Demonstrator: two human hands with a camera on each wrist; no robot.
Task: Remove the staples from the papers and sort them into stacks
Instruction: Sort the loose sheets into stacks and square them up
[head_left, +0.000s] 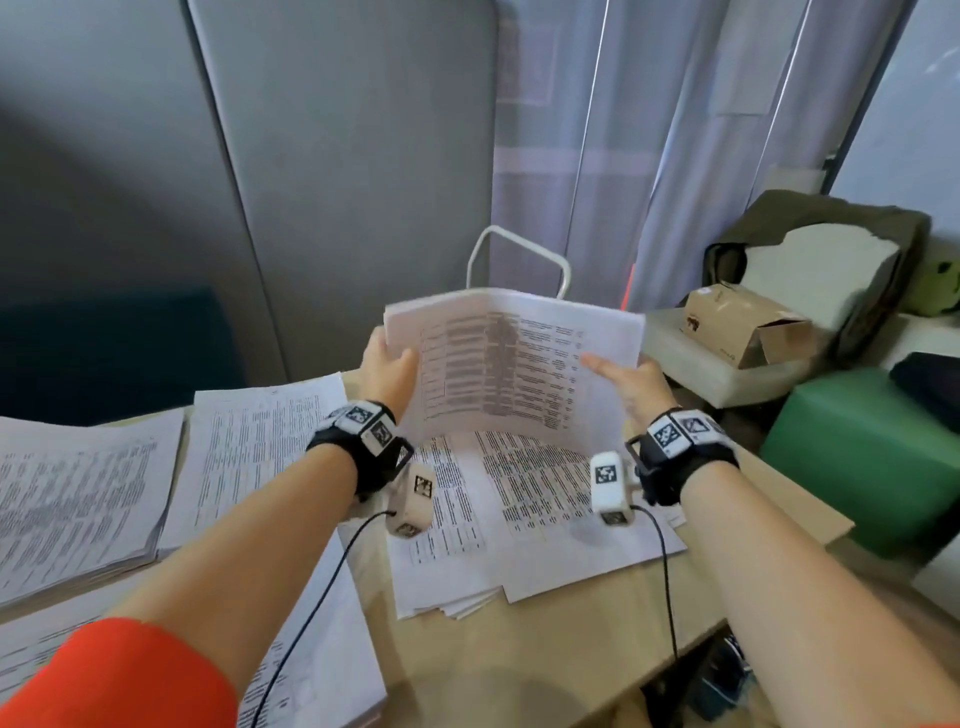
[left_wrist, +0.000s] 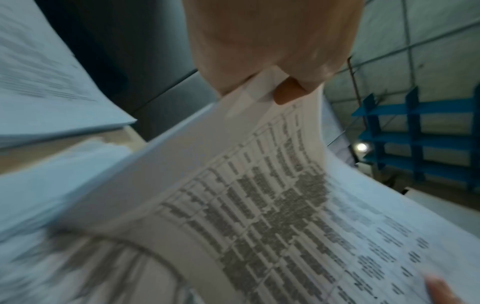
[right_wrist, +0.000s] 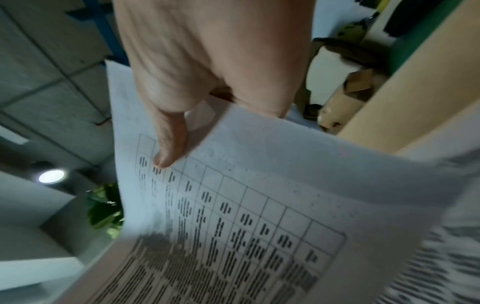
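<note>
I hold a bundle of printed sheets (head_left: 511, 364) up in the air above the desk, its table of text facing me. My left hand (head_left: 387, 366) grips the bundle's left edge; the thumb pinches that edge of the sheets (left_wrist: 259, 185) in the left wrist view. On the right edge my right hand (head_left: 631, 382) holds the bundle, thumb lying flat across the printed sheets (right_wrist: 259, 195). Below the lifted bundle a spread pile of papers (head_left: 524, 514) lies on the desk. No staple or staple remover shows in any view.
Two more paper stacks lie on the wooden desk (head_left: 545, 639): one at far left (head_left: 78, 493), one beside it (head_left: 260, 431). A further stack (head_left: 322, 649) sits under my left forearm. A cardboard box (head_left: 743, 322), a green block (head_left: 862, 457) and a white wire handle (head_left: 519, 260) stand beyond.
</note>
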